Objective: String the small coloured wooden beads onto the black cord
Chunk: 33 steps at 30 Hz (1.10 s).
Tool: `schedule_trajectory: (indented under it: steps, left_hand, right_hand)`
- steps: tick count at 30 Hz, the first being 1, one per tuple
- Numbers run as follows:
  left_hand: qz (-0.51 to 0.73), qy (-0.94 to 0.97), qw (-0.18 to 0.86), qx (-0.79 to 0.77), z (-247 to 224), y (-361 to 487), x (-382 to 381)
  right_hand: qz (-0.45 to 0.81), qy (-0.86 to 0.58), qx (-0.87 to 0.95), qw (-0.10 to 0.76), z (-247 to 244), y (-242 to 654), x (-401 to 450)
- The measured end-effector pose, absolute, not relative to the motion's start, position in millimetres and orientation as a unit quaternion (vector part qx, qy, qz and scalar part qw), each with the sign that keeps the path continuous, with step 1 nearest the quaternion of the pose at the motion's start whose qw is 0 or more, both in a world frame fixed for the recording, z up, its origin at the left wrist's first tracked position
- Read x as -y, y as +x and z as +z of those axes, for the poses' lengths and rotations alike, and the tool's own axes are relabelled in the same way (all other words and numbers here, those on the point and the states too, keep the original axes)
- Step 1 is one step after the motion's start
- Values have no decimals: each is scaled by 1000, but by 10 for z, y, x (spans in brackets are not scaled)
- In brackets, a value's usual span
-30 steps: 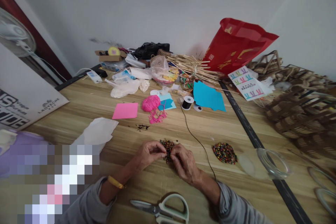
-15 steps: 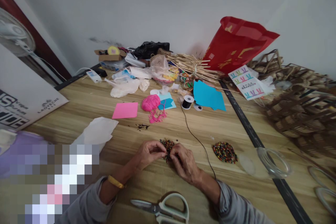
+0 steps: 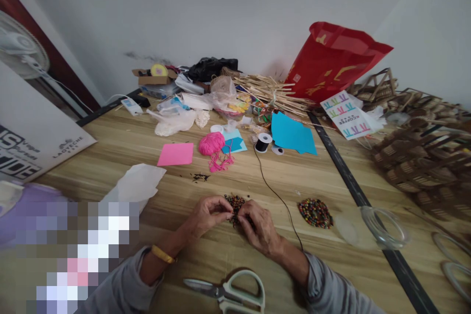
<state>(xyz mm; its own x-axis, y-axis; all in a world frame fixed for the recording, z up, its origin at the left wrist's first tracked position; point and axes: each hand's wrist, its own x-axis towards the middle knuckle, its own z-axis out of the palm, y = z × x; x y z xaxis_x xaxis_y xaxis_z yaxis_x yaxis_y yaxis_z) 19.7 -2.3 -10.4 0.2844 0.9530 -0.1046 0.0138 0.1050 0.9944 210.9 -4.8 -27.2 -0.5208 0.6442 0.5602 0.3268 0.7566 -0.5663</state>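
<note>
While white-handled scissors [image 3: 220, 292] lie nearest, the left hand [image 3: 206, 217] and right hand [image 3: 262, 229] have fingertips bunched, whether grasping anything I cannot tell. The loose bead pile [image 3: 235, 201] sits between and just beyond them, about equally near both; the black cord spool [image 3: 262, 143] stands farther off.

Red bag [image 3: 338, 64], pink yarn ball [image 3: 211, 143], blue sheet [image 3: 293, 133], fan [image 3: 14, 41]
</note>
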Motion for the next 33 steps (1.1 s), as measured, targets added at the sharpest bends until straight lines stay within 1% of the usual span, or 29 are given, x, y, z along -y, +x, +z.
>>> schedule_trajectory:
  steps: [11, 16, 18, 21, 23, 28, 33]
  left_hand:
    - [392, 557, 583, -443, -104, 197, 19]
    - [382, 580, 566, -444, -129, 182, 49]
    - [347, 618, 580, -402, -79, 189, 92]
    - [255, 695, 605, -292, 39, 230, 185]
    - [215, 741, 586, -246, 108, 273, 252]
    - [140, 793, 544, -236, 147, 362, 392]
    - [89, 852, 460, -232, 146, 373, 467]
  right_hand:
    - [195, -271, 848, 411, -281, 2092, 31]
    - [242, -322, 799, 447, -283, 2100, 30]
    - [262, -345, 774, 461, -273, 2103, 27]
    - [278, -363, 755, 470, -265, 2106, 18]
    - [287, -369, 749, 469, -269, 2106, 10]
    - [297, -372, 751, 457, -283, 2105, 0]
    - [291, -371, 758, 451, -261, 2099, 3]
